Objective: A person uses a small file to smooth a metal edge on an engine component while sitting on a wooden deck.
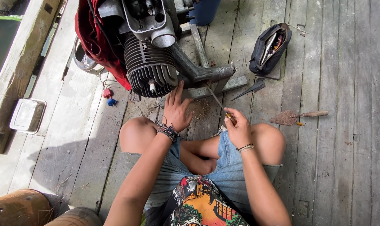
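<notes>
I sit cross-legged on the weathered plank floor [345, 62] with the engine [150, 62] right in front of my knees. My left hand [176, 109] is spread flat, fingers wide, its tips against the lower edge of the finned cylinder, holding nothing. My right hand [237, 125] is closed around the yellow handle of a screwdriver [218, 102], whose thin shaft slants up to the grey metal bracket [208, 73] at the engine's base — the tip sits at or just under that bracket, though I can't make out any screw there. As I judge it, the job is mid-way: the engine's top is open, rusty crumbs lie on the boards under the tip, and the part I'm working at is still attached. An open tool pouch [269, 48], a rusty trowel [296, 117] and a small metal tray [27, 116] lie within reach.
</notes>
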